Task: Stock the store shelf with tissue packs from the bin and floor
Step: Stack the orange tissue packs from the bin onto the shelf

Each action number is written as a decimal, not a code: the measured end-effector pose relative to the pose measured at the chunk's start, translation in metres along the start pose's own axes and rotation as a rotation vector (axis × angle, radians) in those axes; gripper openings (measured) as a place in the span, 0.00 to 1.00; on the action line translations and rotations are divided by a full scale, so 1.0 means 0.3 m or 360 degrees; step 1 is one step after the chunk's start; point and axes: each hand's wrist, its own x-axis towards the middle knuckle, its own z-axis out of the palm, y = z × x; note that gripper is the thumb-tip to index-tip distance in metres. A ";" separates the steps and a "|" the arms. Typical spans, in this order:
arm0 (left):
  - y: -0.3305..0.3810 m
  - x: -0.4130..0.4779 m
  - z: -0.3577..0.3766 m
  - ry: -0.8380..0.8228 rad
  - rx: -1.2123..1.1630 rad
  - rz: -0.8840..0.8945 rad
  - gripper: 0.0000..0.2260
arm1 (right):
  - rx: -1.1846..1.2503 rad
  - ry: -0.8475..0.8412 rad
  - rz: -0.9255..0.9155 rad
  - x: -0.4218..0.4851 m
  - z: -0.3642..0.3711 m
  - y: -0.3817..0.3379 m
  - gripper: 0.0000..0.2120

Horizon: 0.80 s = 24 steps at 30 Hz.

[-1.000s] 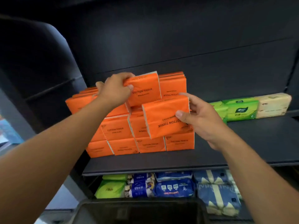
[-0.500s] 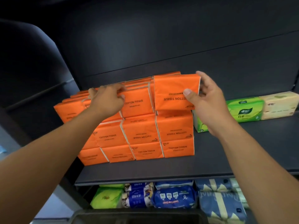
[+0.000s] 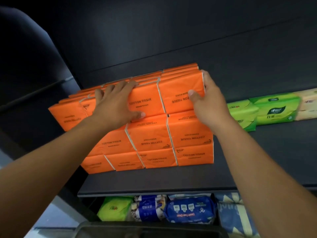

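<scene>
On the dark shelf [image 3: 171, 179], the orange tissue stack [image 3: 154, 140] stands three rows high. Seen from the head, the left hand [image 3: 116, 103] lies spread on the stack's upper front, arm outstretched, fingers over the top edge, thumb pressing the face. The right hand [image 3: 208, 103] clasps the stack's top right pack [image 3: 178, 95], thumb in front, fingers round its right end. Green packs [image 3: 274, 110] lie right of the stack.

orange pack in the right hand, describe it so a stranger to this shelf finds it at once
On the dark shelf, the orange tissue stack stands left of the green packs. The pack sits at the right end of the stack's top front row, gripped by the right hand. Its COTTON TISSUE print is upside down, while the neighbouring pack on its left reads upright.
</scene>
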 end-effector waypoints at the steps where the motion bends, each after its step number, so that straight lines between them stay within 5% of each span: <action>1: -0.001 0.000 0.003 0.0009 -0.0003 0.0000 0.40 | -0.0019 -0.0010 0.0017 0.007 -0.001 -0.003 0.23; 6: 0.003 -0.007 0.006 0.0050 -0.0004 0.0016 0.39 | -0.0030 -0.0059 0.0114 0.007 -0.006 -0.013 0.24; 13: 0.015 -0.031 -0.041 0.0037 -0.0107 0.0000 0.42 | -0.0106 -0.0054 0.0289 -0.071 -0.041 -0.058 0.43; 24: -0.008 -0.288 -0.181 0.0109 -0.0031 0.0036 0.36 | -0.0587 -0.0277 0.0078 -0.378 -0.108 -0.137 0.27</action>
